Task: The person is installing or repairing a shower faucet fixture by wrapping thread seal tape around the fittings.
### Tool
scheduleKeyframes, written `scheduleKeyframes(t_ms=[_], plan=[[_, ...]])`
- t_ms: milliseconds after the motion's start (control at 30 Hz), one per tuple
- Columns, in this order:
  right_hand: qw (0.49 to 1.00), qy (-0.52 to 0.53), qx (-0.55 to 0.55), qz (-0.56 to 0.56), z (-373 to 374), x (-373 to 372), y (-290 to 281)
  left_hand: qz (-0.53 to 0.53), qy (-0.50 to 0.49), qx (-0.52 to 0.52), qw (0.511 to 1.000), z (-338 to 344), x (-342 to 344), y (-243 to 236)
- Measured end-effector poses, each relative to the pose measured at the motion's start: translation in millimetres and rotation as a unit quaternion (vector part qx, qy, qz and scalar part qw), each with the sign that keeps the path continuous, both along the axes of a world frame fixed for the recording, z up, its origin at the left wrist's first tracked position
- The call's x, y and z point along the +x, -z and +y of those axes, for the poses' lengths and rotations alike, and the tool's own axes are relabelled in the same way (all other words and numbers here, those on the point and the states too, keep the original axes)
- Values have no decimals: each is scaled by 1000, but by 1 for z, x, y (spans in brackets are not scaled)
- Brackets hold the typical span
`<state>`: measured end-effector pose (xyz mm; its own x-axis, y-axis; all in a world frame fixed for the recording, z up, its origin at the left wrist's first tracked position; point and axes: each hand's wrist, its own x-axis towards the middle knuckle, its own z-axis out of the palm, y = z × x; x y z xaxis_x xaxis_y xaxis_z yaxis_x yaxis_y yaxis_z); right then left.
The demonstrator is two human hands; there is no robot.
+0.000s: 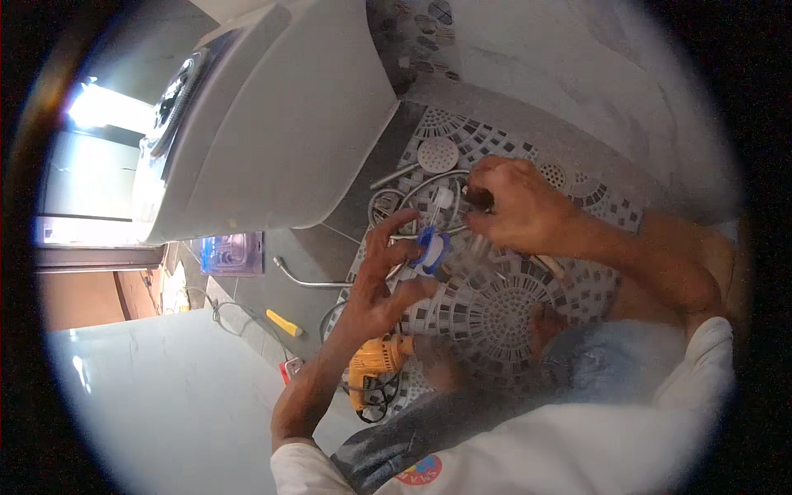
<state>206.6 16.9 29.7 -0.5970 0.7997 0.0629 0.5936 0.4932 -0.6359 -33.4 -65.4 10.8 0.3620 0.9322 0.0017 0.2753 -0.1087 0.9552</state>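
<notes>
Blue plastic is showing between the fingers of the left hand (pixel 384 276), which is closing around a small blue-and-white spool (pixel 431 250) — the spool is sitting at the fingertips, just above the palm, over the mosaic tile floor (pixel 503 309). The right hand (pixel 516 206) is working just beside it, up and to the right, its fingers pinching together on a small dark fitting (pixel 481 198) near the top of the spool; what exactly the fitting is, I cannot tell, since the fingers are covering most of it. A thin white strip seems to be running from the spool up toward the right hand, though it is too fine to be sure. Behind both hands a flexible metal hose (pixel 412 191) is coiling on the tiles, with a round shower head (pixel 437 153) lying just beyond it. Below the left wrist a yellow power drill (pixel 375 361) is resting on the floor, its black cord looping beside it. Farther left a yellow-handled tool (pixel 283 322) is lying on plain grey floor, and a large white appliance (pixel 272 115) is filling the upper left — well apart from the hands.
</notes>
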Motion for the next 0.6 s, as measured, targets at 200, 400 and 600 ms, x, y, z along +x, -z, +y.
scheduleKeyframes(t_ms=[200, 400, 600], plan=[[995, -81, 16, 52, -14, -3, -15, -11, -27, -70, 997, 22, -8, 17], [990, -138, -7, 42, -29, -8, -6, -20, -33, -14, 999, 36, 17, 0], [994, -107, -24, 7, -25, -13, -9, -51, -85, -68, 993, 34, 28, -15]])
